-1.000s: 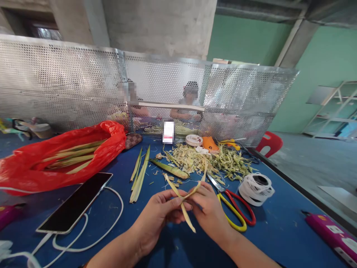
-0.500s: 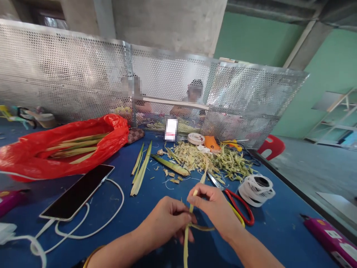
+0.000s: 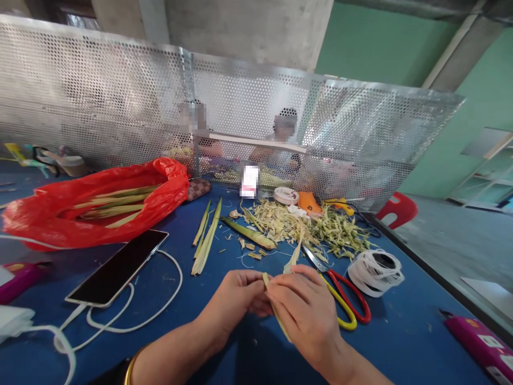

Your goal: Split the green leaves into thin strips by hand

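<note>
A pale green leaf strip (image 3: pixel 282 322) runs between my two hands above the blue table. My left hand (image 3: pixel 244 294) pinches it from the left, fingertips partly hidden behind the strip. My right hand (image 3: pixel 306 307) is closed over the strip, its fingers bent across it and meeting the left fingertips. Just beyond the right fingers lies a flat, dried leaf piece (image 3: pixel 295 253). Scissors (image 3: pixel 345 294) with one red and one yellow handle rest beside my right hand.
Heaps of leaf shreds (image 3: pixel 276 222) lie ahead, near cut leaves (image 3: pixel 207 238). A red plastic bag (image 3: pixel 36 214) of leaves and a cabled phone (image 3: pixel 116 270) are left. White tape rolls (image 3: pixel 375 274) sit right. A perforated metal screen (image 3: pixel 248 96) stands behind, two people beyond.
My right hand has come down over the strip and closed against the left. The strip's lower end has swung from hanging straight down to slanting right. The view has shifted slightly.
</note>
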Tool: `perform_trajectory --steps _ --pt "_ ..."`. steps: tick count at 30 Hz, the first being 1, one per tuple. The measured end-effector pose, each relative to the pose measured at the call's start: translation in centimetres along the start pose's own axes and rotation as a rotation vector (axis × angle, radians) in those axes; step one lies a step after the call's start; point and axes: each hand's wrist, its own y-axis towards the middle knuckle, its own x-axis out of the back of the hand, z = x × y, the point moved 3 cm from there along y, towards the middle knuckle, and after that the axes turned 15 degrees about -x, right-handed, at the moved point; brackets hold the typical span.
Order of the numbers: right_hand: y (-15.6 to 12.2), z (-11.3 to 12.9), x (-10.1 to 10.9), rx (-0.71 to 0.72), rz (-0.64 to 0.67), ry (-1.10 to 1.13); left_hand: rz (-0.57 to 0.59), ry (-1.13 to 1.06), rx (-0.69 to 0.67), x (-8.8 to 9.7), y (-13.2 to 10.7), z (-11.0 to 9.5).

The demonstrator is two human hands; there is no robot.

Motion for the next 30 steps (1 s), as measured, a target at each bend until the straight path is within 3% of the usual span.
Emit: perform_trajectory --steps 7,15,22,30 --pt "-0.1 -0.3 -0.4 -0.039 0.101 -0.108 0.019 -0.149 0.013 0.0 -0.3 -0.4" --pt "-0.6 0.1 -0.9 0.071 0.234 -0.106 -0.036 -0.237 0.028 0.4 -0.1 0.9" --pt "-1.3 0.8 -1.8 0.223 0.202 -0.274 -0.134 -0.295 0.129 0.4 -0.2 0.5" --pt "-1.6 1.1 -2.6 0.215 0.208 -0.342 -0.042 -0.293 0.095 0.0 -0.3 0.9"
